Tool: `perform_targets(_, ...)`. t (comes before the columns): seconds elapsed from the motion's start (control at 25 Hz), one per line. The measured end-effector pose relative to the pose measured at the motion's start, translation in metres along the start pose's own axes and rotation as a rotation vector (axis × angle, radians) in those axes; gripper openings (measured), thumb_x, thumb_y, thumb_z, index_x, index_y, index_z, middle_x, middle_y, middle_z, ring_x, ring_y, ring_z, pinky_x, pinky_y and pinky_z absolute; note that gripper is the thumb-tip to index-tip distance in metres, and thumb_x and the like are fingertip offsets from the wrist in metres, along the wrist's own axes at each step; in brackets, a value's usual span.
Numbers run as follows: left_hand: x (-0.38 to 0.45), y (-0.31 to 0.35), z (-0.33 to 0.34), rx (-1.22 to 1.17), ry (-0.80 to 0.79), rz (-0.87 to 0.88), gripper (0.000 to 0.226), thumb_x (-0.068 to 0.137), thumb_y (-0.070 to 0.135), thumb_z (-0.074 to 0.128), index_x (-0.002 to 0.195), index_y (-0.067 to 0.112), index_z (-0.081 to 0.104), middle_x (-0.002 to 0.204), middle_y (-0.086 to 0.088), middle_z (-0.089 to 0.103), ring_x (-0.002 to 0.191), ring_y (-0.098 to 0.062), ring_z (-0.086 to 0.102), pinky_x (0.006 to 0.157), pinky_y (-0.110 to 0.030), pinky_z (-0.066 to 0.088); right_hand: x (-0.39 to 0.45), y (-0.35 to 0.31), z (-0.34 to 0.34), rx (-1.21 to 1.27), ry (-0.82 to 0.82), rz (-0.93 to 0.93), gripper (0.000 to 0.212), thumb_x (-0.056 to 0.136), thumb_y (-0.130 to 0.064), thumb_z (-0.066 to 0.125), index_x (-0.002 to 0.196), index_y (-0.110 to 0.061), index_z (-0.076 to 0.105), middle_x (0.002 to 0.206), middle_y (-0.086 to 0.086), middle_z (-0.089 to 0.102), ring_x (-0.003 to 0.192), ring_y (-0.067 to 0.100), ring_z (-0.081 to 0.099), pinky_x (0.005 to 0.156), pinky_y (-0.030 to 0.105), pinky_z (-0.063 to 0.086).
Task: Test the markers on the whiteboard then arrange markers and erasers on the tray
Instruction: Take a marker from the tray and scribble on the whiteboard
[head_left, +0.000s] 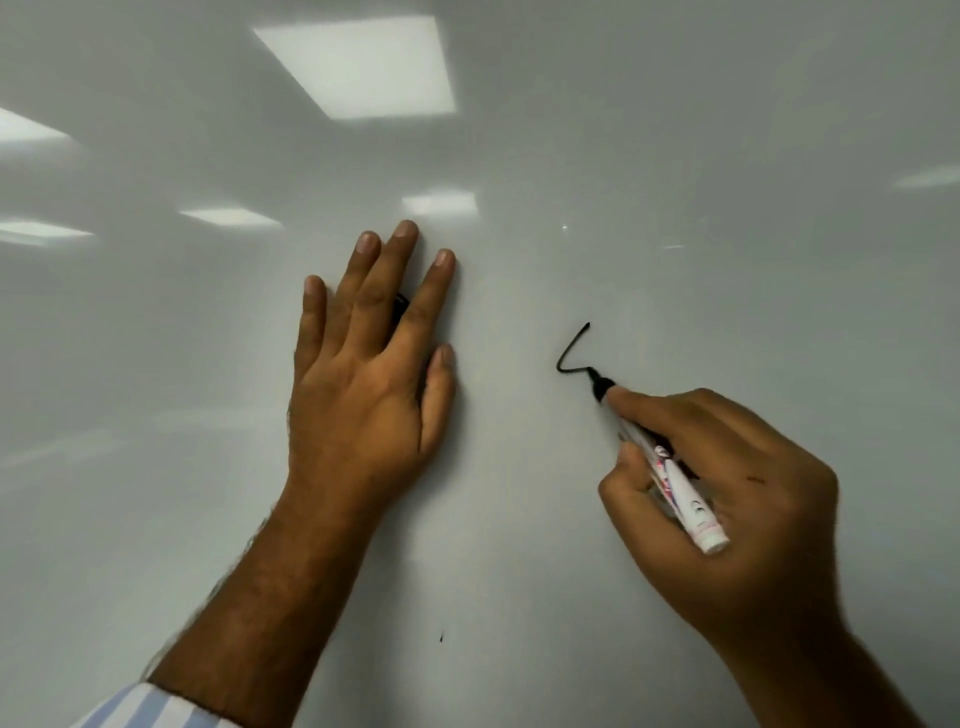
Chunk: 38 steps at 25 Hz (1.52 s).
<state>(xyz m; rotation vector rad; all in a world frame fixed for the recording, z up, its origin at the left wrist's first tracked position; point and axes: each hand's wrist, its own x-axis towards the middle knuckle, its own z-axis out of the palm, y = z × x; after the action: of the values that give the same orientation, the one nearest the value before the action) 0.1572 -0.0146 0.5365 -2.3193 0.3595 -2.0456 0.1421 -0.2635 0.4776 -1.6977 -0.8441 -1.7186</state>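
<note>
At centre frame the left hand (363, 364) lies flat, fingers straight, on the glossy whiteboard (675, 156), seemingly as a brace, while the right hand (727, 493) pinches the white-barrelled black marker (670, 473), tip drawing a black stroke (571, 353).

Print on the marker (675, 483) barrel is too blurred to read.

Prob. an office or classroom: big glossy whiteboard (675, 130) fills the view, w/ square ceiling light panels (358, 65) reflected in it, the grid-type lighting typical of such rooms.
</note>
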Motion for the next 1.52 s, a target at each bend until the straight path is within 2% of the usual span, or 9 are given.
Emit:
perform_targets(0.16, -0.003, 0.002, 0.002, 0.014, 0.025, -0.030, 0.060, 0.107, 0.034, 0.043, 0.165, 0.022, 0.034, 0.175, -0.007, 0.022, 0.164, -0.026, 0.014, 0.132, -0.055, 0.011, -0.023, 0.003, -0.007, -0.047, -0.040, -0.031, 0.026, 0.091, -0.012, 0.062, 0.105, 0.000, 0.080, 0.081, 0.007, 0.070, 0.066, 0.024, 0.061, 0.064, 0.032, 0.053)
perform_targets(0.36, -0.016, 0.003, 0.002, 0.015, 0.028, -0.066, 0.062, 0.108, 0.040, 0.043, 0.166, 0.020, 0.032, 0.175, -0.007, 0.022, 0.164, -0.026, 0.014, 0.132, -0.056, 0.010, -0.050, -0.003, -0.016, -0.005, -0.190, 0.010, 0.028, 0.088, -0.021, 0.061, 0.098, -0.003, 0.081, 0.077, 0.000, 0.068, 0.065, 0.012, 0.055, 0.066, 0.020, 0.049)
perform_targets(0.48, -0.031, 0.003, 0.002, 0.011, 0.022, -0.102, 0.065, 0.107, 0.042, 0.045, 0.167, 0.020, 0.030, 0.176, -0.007, 0.021, 0.164, -0.025, 0.013, 0.132, -0.056, 0.010, -0.054, -0.014, -0.026, 0.095, -0.208, 0.057, 0.026, 0.083, -0.020, 0.062, 0.093, -0.006, 0.081, 0.076, -0.004, 0.066, 0.064, 0.011, 0.057, 0.064, 0.020, 0.048)
perform_targets(0.64, -0.045, 0.001, 0.003, -0.002, 0.025, -0.127, 0.066, 0.107, 0.042, 0.047, 0.166, 0.018, 0.031, 0.175, -0.008, 0.022, 0.164, -0.027, 0.013, 0.132, -0.058, 0.011, -0.034, -0.034, -0.010, 0.081, -0.181, -0.069, 0.028, 0.091, -0.017, 0.065, 0.112, -0.005, 0.080, 0.086, 0.003, 0.071, 0.071, 0.022, 0.063, 0.067, 0.030, 0.054)
perform_targets(0.72, -0.050, 0.000, 0.003, -0.006, 0.023, -0.129, 0.066, 0.107, 0.043, 0.047, 0.166, 0.017, 0.031, 0.175, -0.009, 0.022, 0.164, -0.028, 0.014, 0.131, -0.058, 0.012, -0.021, -0.035, 0.008, 0.052, -0.226, -0.090, 0.032, 0.096, -0.021, 0.062, 0.120, -0.009, 0.079, 0.092, 0.002, 0.074, 0.077, 0.019, 0.064, 0.070, 0.028, 0.056)
perform_targets(1.08, -0.064, -0.001, 0.004, -0.012, 0.035, -0.138, 0.066, 0.106, 0.042, 0.048, 0.165, 0.015, 0.033, 0.174, -0.011, 0.023, 0.164, -0.030, 0.016, 0.132, -0.057, 0.012, -0.042, -0.026, -0.007, 0.028, -0.377, -0.048, 0.030, 0.090, -0.023, 0.066, 0.113, -0.012, 0.082, 0.085, -0.002, 0.072, 0.071, 0.015, 0.063, 0.062, 0.031, 0.057)
perform_targets(1.16, -0.067, 0.000, 0.005, -0.011, 0.038, -0.148, 0.066, 0.107, 0.042, 0.048, 0.165, 0.015, 0.034, 0.174, -0.011, 0.023, 0.163, -0.031, 0.016, 0.132, -0.056, 0.011, -0.047, -0.020, -0.020, -0.011, -0.305, -0.025, 0.027, 0.090, -0.019, 0.064, 0.109, -0.011, 0.082, 0.084, 0.000, 0.072, 0.071, 0.020, 0.064, 0.065, 0.033, 0.057)
perform_targets(1.32, -0.073, 0.000, 0.005, -0.013, 0.021, -0.160, 0.064, 0.109, 0.039, 0.048, 0.166, 0.016, 0.031, 0.175, -0.009, 0.020, 0.164, -0.029, 0.012, 0.131, -0.059, 0.009, -0.040, 0.006, -0.041, -0.203, 0.024, 0.112, 0.027, 0.097, -0.013, 0.062, 0.113, 0.001, 0.079, 0.093, 0.013, 0.075, 0.075, 0.028, 0.067, 0.075, 0.027, 0.052)
perform_targets(1.52, -0.078, -0.002, 0.006, -0.032, 0.011, -0.165, 0.064, 0.109, 0.037, 0.048, 0.166, 0.015, 0.030, 0.176, -0.009, 0.017, 0.164, -0.029, 0.011, 0.131, -0.060, 0.009, -0.047, 0.024, -0.053, -0.266, -0.036, 0.098, 0.029, 0.097, -0.013, 0.062, 0.115, 0.004, 0.078, 0.097, 0.015, 0.077, 0.076, 0.028, 0.069, 0.076, 0.026, 0.052)
